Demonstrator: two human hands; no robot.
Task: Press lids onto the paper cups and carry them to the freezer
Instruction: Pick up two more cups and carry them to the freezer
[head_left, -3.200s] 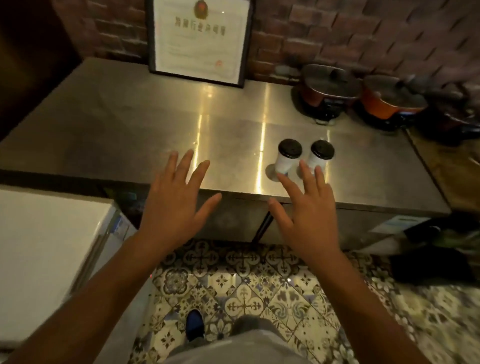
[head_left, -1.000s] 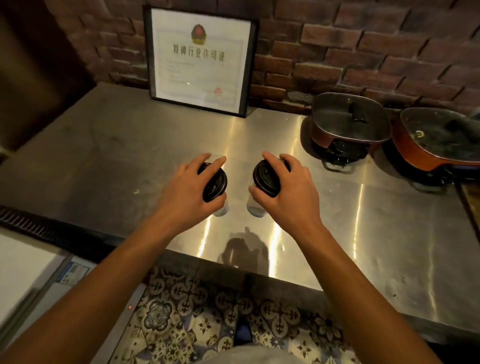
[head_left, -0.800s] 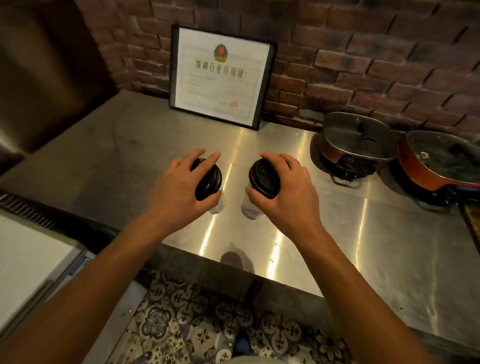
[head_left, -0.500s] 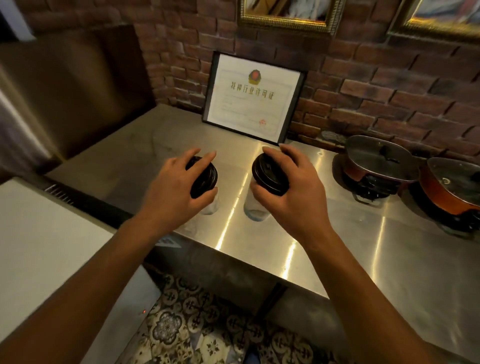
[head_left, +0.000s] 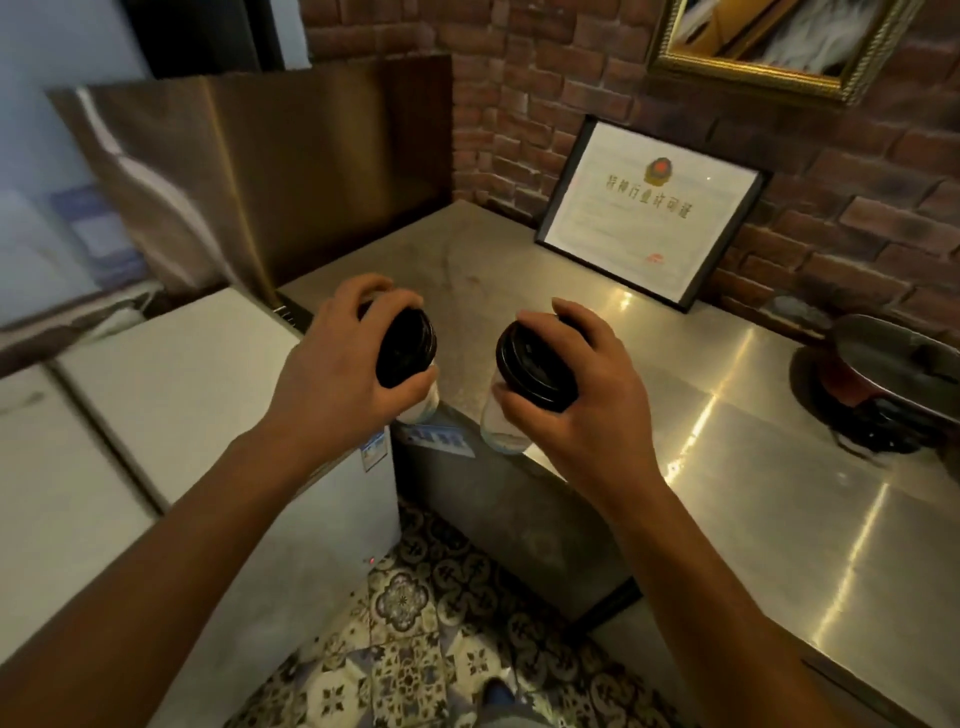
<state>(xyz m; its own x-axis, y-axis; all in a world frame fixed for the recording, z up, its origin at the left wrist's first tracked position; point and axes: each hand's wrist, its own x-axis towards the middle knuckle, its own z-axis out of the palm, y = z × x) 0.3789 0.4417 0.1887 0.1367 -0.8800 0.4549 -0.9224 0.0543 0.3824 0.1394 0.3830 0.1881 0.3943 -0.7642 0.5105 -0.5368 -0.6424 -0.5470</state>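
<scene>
Two white paper cups with black lids are held in the air over the front left corner of the steel counter (head_left: 779, 519). My left hand (head_left: 332, 374) grips the left cup (head_left: 405, 351) from above by its lid. My right hand (head_left: 587, 395) grips the right cup (head_left: 530, 371) the same way; its white body shows below the fingers. The white chest freezer (head_left: 171, 374) stands to the left of the counter, its lid down.
A framed certificate (head_left: 649, 213) leans on the brick wall at the back of the counter. A red lidded pot (head_left: 893, 374) sits at the right. A brown metal panel (head_left: 291, 171) rises behind the freezer. Patterned tiles (head_left: 415, 623) cover the floor below.
Both hands went from empty above the counter to gripping the cups by their lids and lifting them. The view has since swung left, bringing the freezer into sight.
</scene>
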